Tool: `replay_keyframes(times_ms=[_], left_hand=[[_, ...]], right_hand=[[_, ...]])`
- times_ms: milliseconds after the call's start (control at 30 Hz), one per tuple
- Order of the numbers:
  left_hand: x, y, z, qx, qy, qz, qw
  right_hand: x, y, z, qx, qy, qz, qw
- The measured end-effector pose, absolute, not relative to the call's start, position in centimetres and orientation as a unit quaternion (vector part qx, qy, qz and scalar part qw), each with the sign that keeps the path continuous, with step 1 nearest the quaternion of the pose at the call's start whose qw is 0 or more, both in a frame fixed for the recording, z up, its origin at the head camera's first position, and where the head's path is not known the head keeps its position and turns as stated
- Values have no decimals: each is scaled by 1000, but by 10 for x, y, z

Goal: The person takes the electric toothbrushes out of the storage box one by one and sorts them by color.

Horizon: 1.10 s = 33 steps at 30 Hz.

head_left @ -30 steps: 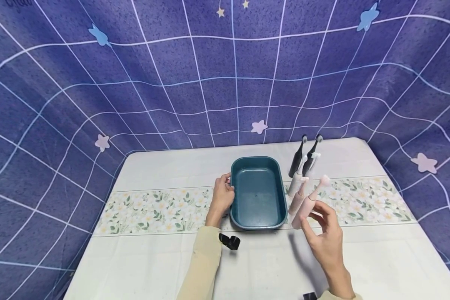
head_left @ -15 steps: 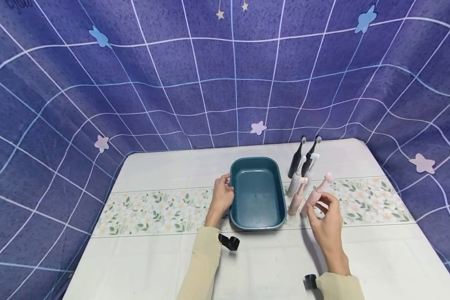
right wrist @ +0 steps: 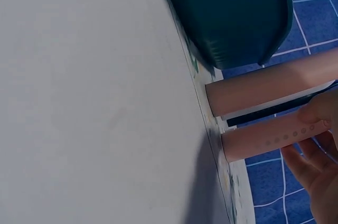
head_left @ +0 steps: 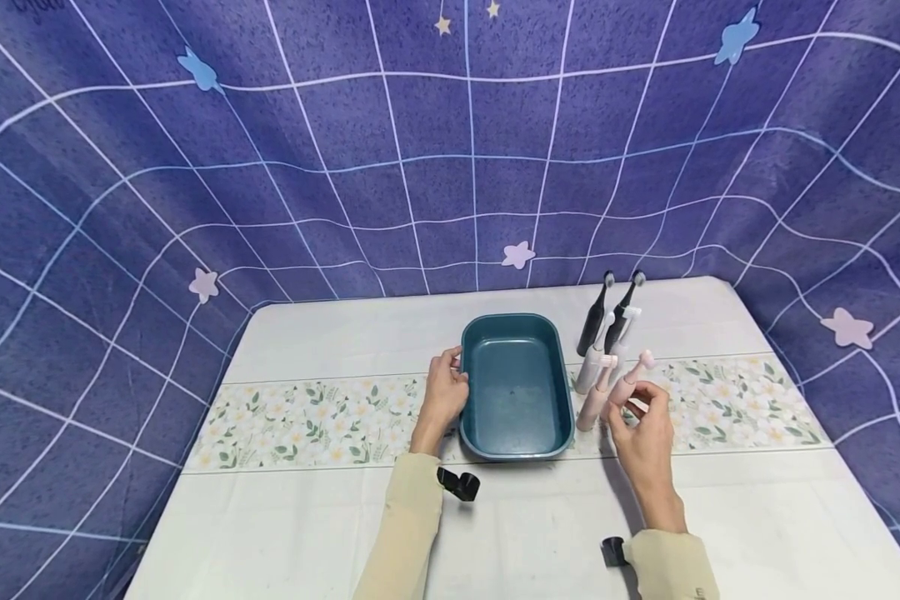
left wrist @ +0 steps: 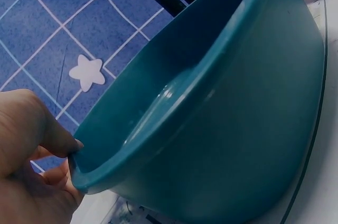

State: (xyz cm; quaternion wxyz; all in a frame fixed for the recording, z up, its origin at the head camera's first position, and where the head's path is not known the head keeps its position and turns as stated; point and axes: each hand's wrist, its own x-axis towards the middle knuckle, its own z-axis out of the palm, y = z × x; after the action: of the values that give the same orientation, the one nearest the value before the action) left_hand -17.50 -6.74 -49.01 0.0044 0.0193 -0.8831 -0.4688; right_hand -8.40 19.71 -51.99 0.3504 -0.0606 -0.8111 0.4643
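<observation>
My left hand [head_left: 446, 390] pinches the left rim of a teal plastic basin [head_left: 516, 392], thumb over the edge in the left wrist view. The basin holds nothing. To its right, my right hand [head_left: 645, 429] grips a pink electric toothbrush [right wrist: 264, 138] by its handle, brush head up, its base right at the tabletop. Another pink electric toothbrush [head_left: 594, 402] stands upright just left of it. Behind these are two white electric toothbrushes [head_left: 589, 367] and, farthest back, two black electric toothbrushes [head_left: 592, 321], all upright.
The table wears a white cloth [head_left: 307, 533] with a floral band [head_left: 307, 421] running across it. A purple-blue curtain [head_left: 435, 192] with a grid and stars surrounds the back and sides. A small black wrist camera [head_left: 461, 483] sits at the left cuff.
My right hand has carried the pink toothbrush back and slightly right, then down to stand beside the other pink one. The left hand and basin have stayed put.
</observation>
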Motion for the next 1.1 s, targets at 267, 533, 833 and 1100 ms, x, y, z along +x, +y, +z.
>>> replay_keyframes(times_ms=[267, 533, 833, 1100], left_hand=[[-174, -66, -488, 21, -883, -469, 6], [-173, -67, -487, 24, -881, -472, 3], [-171, -67, -487, 23, -878, -478, 2], [-171, -67, -487, 23, -878, -478, 4]], right_hand=[[-83, 199, -518, -68, -816, 470, 331], [-85, 199, -518, -75, -818, 470, 324], [-85, 198, -517, -78, -819, 469, 320], [-85, 198, -519, -78, -820, 468, 320]])
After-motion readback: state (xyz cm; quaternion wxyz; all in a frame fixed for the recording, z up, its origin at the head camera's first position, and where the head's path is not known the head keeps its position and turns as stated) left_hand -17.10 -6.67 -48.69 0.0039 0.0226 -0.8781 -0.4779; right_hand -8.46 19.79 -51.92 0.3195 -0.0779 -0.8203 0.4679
